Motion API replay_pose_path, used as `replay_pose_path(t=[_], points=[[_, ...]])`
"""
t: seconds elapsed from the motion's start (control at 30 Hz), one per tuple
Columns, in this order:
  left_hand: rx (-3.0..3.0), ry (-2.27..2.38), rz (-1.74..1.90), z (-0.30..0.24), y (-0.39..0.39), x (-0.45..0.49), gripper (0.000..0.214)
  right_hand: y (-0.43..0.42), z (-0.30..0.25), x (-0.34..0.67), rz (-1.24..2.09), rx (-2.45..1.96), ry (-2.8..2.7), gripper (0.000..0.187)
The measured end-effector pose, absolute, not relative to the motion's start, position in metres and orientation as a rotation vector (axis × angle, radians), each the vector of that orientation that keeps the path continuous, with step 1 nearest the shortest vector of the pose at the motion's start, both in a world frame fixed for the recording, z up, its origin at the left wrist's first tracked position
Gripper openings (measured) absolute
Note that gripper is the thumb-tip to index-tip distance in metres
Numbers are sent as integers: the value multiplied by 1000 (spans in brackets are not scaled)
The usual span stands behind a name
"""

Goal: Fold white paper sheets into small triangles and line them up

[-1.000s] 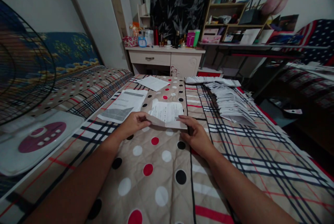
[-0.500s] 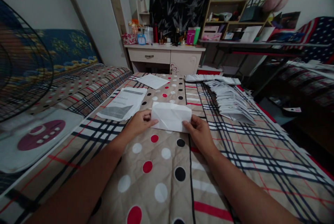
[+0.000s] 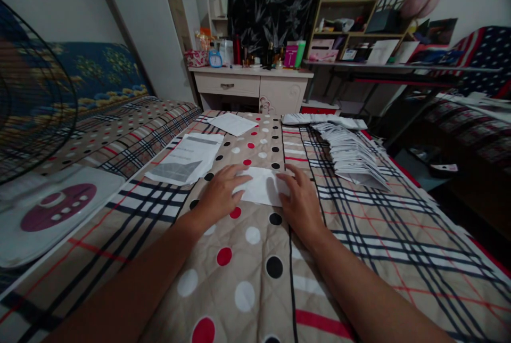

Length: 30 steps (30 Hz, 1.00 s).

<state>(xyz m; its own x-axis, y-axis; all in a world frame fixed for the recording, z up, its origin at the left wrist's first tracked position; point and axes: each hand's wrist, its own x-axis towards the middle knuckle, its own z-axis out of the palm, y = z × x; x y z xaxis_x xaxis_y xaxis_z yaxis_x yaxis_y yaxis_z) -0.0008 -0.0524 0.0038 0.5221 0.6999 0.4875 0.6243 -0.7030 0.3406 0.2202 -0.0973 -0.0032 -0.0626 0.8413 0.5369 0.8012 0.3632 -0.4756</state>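
Bed: I look down along a bedspread (image 3: 255, 250) with spots down the middle and checks on the right; all the paper near the hands lies on it.
Dresser: white, past the bed's far end, its top crowded with bottles and boxes (image 3: 275, 87).
Fan: a wire cage (image 3: 30, 87) at my far left.
White item: a rounded piece with a purple oval (image 3: 58, 207), at the left edge of the bed; I cannot tell what it is.
Paper row: many folded white papers (image 3: 351, 156) overlapping in a line, right of the hands and farther off.
Printed sheet: grey and white (image 3: 187, 159), beyond my left hand.
White sheet: near the bed's far end (image 3: 233, 124).
Left hand: fingers loosely spread, thumb apart (image 3: 221, 194), tips over the paper's left side, not pinching it.
Right hand: half curled, thumb and fingers apart (image 3: 301, 204), tips at the paper's right side, no pinch visible.
Folded paper: a small white oblong (image 3: 259, 186), flat on the spots between both hands.
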Motion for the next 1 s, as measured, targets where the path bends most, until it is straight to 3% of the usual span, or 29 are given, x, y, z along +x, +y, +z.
replay_pose_path(t=[0.17,0.33,0.43,0.57,0.7,0.77,0.87,1.0], points=[[2628,925,566,-4,-69,26,30,-104,-5,201,353,-1152,-2187,65],[2634,1050,473,-8,-59,22,47,-98,-1,208,289,-1481,-2295,59],[2554,1322,418,-11,-42,9,61,-91,1,222,267,-1665,-2287,81],[2532,1536,496,-18,-29,-4,60,-86,0,231,208,-1751,-2271,100],[2614,1626,684,-14,-40,1,45,-89,-1,229,132,-1688,-2271,94],[2764,1425,703,-7,-51,8,37,-91,-1,228,100,-1644,-2267,87],[2841,1060,590,0,-65,18,39,-92,-1,228,59,-1596,-2273,80],[2791,1092,591,2,-71,24,48,-92,-4,231,38,-1529,-2240,71]])
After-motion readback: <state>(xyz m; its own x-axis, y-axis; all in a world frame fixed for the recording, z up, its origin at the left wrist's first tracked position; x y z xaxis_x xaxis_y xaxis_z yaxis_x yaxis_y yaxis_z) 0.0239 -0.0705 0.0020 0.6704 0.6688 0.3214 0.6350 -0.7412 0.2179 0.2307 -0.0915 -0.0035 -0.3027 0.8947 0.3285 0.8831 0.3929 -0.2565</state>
